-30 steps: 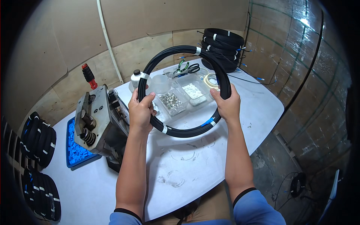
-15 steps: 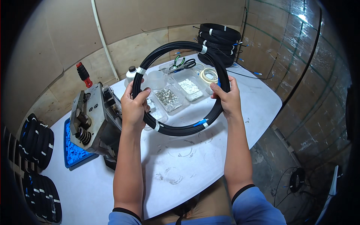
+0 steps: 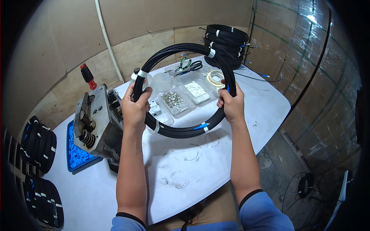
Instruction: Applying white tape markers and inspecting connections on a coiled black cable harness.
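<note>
A coil of black cable [image 3: 179, 133], bound with several bits of white tape, is held up over the table between my two hands. My left hand [image 3: 134, 109] is closed round its left side, thumb on the near face. On the opposite side my right hand [image 3: 233, 104] grips the coil the same way. A blue connector [image 3: 201, 126] lies along the lower part of the ring, near a tape band. Through the ring show a clear tray of small metal sleeves [image 3: 173, 99], a tray of white pieces [image 3: 195, 90] and a roll of tape [image 3: 216, 78].
A metal press [image 3: 101, 119] and a blue tray of blue pieces [image 3: 79, 154] stand on the left of the white table [image 3: 189, 192]. Pliers [image 3: 184, 63] and scissors [image 3: 192, 67] lie at the back, near stacked cable coils [image 3: 225, 42]. More coils [image 3: 38, 144] hang at far left.
The coil has shifted slightly left and tilted a little, with both hands still on it. The blue connector has moved left with it.
</note>
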Motion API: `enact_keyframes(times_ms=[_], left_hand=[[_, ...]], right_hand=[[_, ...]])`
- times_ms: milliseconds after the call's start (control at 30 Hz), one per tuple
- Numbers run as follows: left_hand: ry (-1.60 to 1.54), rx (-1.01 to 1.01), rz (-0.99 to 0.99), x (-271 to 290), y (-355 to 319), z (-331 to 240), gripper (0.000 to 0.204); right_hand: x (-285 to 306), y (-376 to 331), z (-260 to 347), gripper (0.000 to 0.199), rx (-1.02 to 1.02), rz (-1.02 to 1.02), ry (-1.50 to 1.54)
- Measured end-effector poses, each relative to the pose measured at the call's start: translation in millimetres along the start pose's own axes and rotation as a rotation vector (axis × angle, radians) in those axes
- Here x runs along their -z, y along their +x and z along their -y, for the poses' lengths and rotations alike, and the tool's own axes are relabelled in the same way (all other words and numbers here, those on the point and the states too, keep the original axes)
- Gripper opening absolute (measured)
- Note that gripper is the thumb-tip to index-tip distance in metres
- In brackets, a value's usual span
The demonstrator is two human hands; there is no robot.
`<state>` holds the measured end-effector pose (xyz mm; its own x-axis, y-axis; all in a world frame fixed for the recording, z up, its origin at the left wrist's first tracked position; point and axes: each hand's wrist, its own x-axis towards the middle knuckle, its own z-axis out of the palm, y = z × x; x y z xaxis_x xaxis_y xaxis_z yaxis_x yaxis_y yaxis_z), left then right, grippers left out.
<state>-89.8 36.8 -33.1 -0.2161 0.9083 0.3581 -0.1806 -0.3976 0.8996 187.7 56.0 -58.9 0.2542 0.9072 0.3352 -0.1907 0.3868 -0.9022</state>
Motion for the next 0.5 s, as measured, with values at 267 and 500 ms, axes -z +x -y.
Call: enact_keyframes(times_ms=[267, 500], left_hand=[[-0.19, 0.003, 0.014, -0.4, 1.0, 21.7, 0.048], [-0.181, 0.16, 0.012, -6.8, -3.2, 24.7, 0.02]], right_hand=[[0.0, -1.7, -5.4, 0.025, -0.039, -0.067, 0.25], [2.6, 2.5, -12.0, 0.028, -0.125, -0.012, 0.227]])
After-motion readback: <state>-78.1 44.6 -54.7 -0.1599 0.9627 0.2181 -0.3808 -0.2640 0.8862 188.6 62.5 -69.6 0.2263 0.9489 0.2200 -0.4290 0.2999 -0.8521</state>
